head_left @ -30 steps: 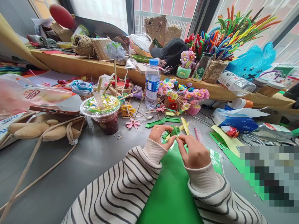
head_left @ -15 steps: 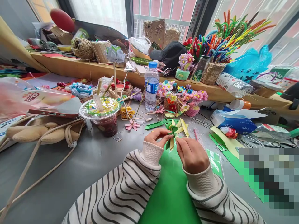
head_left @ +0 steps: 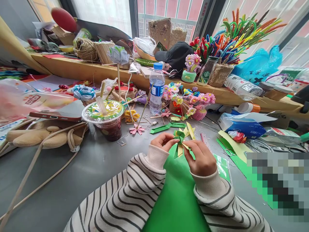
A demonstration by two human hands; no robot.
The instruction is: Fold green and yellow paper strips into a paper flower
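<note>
Nearest, a smooth, glossy green sheet (head_left: 178, 199) is spread beneath the forearms. Above it, a folded paper piece (head_left: 180, 147), star-like, with pointed green and pale-yellow arms, is held between both hands. Its left side is pinched by the closed fingers of the left hand (head_left: 161, 141), its right edge by those of the right hand (head_left: 202, 158); how the folds interlock is probably hidden by the fingertips. Thin points could be creased by too tight a pinch, or folds loosened by uneven pulling. Beyond, flat folded green strips (head_left: 160, 129) are laid on the grey bench (head_left: 108, 174).
</note>
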